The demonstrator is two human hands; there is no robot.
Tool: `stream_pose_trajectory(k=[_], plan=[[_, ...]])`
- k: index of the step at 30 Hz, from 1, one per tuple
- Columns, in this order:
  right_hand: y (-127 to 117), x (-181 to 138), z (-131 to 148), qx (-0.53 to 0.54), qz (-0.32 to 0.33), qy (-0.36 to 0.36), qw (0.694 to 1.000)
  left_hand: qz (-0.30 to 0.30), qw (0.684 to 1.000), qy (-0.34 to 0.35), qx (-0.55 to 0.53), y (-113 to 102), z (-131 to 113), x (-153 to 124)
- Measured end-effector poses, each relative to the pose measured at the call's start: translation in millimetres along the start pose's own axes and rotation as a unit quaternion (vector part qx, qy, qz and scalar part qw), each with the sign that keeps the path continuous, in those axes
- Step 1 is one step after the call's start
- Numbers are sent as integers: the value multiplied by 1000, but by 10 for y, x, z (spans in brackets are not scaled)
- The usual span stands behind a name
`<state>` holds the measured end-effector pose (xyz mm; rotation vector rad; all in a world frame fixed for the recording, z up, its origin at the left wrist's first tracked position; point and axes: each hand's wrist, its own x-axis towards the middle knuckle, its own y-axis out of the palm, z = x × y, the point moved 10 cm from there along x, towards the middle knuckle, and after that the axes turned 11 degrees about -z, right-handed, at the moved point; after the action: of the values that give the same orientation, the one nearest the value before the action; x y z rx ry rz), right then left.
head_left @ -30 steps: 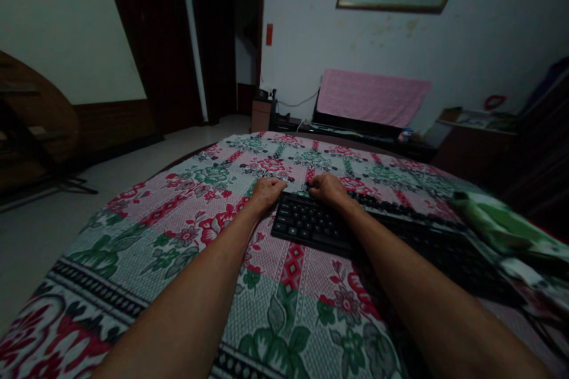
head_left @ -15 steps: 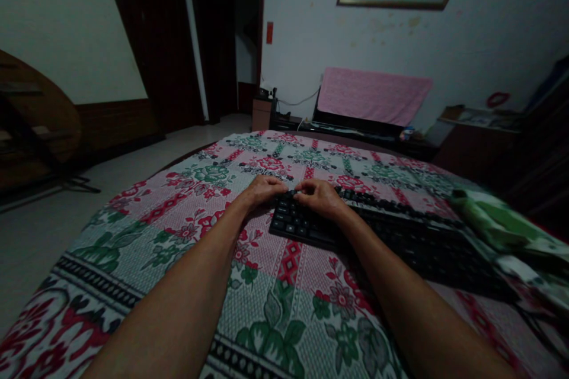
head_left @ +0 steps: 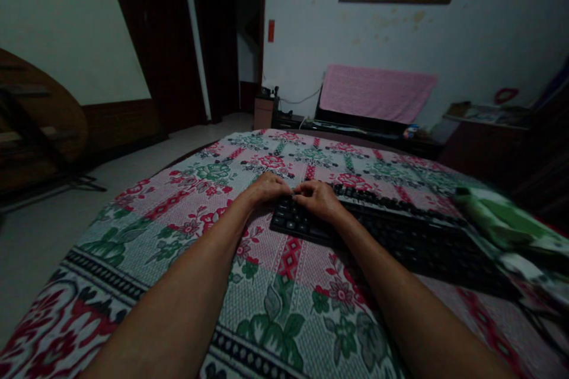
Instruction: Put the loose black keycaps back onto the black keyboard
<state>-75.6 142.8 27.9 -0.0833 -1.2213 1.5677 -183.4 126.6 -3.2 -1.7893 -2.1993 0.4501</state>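
Note:
A black keyboard (head_left: 427, 249) lies on the patterned tablecloth, stretching from the middle towards the right. Over its left end my left hand (head_left: 269, 188) and my right hand (head_left: 316, 198) meet, fingertips almost touching at the far corner. Both hands are closed in a pinch; whatever is between the fingers is too small and dark to make out. My right hand rests over the keys and covers part of them. Along the keyboard's far edge runs a row of small black pieces (head_left: 395, 206) that look like keycaps.
The floral tablecloth (head_left: 267, 284) covers the table. At the right lies a green and white packet (head_left: 498, 219), with a dark cable near the keyboard's right end. Beyond the table, a pink towel (head_left: 377, 92) hangs over a dark, flat object on a low cabinet.
My left hand has shifted slightly right, bringing its fingertips closer to my right hand's. The right hand stays over the same keyboard corner. The view has shifted a little.

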Motion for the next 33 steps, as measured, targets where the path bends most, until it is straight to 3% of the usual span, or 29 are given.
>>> stream_pose_trajectory(k=[7,17,27,33], plan=[[22,-5,31,-34,19,-16,999,-39,996,2,82,-32,53,111],[40,3,89,-67,33,-58,996,-43,996,-16,75,-27,60,93],[71,17,53,-72,55,0,996,-63,982,-16,175,-47,55,154],[88,11,82,-74,55,-15,996,-68,976,9,209,-63,-37,131]])
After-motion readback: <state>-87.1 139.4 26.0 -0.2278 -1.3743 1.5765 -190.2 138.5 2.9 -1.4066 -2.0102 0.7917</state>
